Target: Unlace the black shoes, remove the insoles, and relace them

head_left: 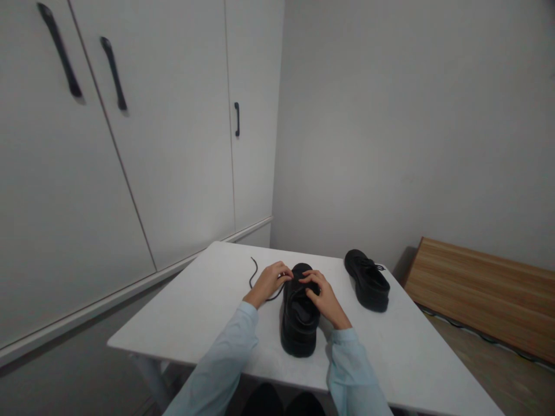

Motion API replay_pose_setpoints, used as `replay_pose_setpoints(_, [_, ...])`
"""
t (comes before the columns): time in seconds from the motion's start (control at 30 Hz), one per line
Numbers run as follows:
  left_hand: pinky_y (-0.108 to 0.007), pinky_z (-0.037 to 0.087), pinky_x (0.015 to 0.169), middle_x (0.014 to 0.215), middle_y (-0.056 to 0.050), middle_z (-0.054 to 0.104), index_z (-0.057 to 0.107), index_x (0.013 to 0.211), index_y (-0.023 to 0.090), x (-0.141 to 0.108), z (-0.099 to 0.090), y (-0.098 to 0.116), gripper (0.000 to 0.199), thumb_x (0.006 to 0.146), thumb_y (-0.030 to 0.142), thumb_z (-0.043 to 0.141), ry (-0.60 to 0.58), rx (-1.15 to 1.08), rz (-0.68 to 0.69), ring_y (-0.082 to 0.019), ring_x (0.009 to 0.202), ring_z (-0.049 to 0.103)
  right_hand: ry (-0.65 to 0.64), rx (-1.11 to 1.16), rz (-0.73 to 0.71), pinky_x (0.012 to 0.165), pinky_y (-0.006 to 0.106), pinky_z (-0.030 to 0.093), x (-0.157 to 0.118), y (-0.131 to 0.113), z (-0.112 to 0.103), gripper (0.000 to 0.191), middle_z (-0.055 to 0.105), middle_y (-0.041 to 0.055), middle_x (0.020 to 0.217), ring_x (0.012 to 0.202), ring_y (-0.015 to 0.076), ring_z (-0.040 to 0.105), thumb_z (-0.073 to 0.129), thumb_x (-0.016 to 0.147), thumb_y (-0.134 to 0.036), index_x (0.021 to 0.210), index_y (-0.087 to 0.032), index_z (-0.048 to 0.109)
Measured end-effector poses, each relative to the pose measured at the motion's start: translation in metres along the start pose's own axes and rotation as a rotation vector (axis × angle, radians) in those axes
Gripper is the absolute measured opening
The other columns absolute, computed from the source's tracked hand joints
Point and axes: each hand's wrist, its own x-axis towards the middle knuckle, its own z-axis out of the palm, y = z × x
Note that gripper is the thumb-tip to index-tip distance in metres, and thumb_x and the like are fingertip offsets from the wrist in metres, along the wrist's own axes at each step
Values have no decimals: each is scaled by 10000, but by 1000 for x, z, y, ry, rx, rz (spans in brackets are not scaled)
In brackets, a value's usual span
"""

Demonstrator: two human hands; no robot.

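Note:
A black lace-up shoe stands on the white table with its toe pointing away from me and its heel close to the front edge. My left hand is at the left side of its lacing, thumb and fingertips pinched together on the shoelace. The black shoelace trails out on the table to the left and passes behind that hand. My right hand curves over the right side of the lacing, with thumb and fingers bent against the shoe's upper. The fingertips partly hide the eyelets.
A second black shoe, with its lace tied, stands at the table's back right. The white table has its far side near white cupboards and a grey wall. A wooden board is beyond it on the right.

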Motion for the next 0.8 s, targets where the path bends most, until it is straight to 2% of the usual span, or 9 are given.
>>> replay_pose_setpoints(0.13, [-270, 459, 814, 861, -37, 639, 682, 828, 206, -1, 3, -1, 91, 814, 241, 600, 14, -11, -9, -170, 846, 594, -5, -28, -10, 1004, 429, 341, 0, -1, 0, 319, 601, 40, 1049, 1078, 242, 509, 520, 656, -81, 892, -243, 660])
replay_pose_setpoints(0.33, [-262, 471, 803, 850, -18, 673, 654, 873, 198, -4, 5, -2, 103, 780, 242, 644, 64, -113, -4, -155, 813, 617, 15, -68, 1, 970, 409, 379, 0, -3, 0, 410, 614, 52, 1078, 1050, 243, 535, 533, 672, -99, 1054, -229, 607])
replay_pose_setpoints(0.53, [-258, 467, 777, 779, -25, 683, 670, 789, 168, -3, 10, -8, 141, 817, 282, 593, 70, -126, -5, -154, 772, 623, 11, -124, -2, 922, 387, 418, 1, -5, 1, 321, 607, 59, 992, 988, 223, 559, 513, 695, -103, 974, -196, 642])
replay_pose_setpoints(0.67, [-258, 467, 784, 816, -42, 696, 690, 810, 161, -3, 11, -11, 164, 824, 280, 578, 73, -182, -6, -162, 796, 631, -1, -151, 15, 912, 375, 427, 2, -4, 2, 306, 613, 67, 975, 967, 218, 573, 520, 694, -97, 951, -178, 663])
replay_pose_setpoints(0.8, [-265, 465, 819, 867, -46, 717, 705, 858, 168, -5, 7, -11, 144, 800, 252, 603, 16, -238, -22, -170, 844, 642, -23, -220, 40, 879, 346, 446, 4, -3, 2, 321, 611, 62, 957, 942, 206, 586, 535, 694, -89, 963, -179, 683])
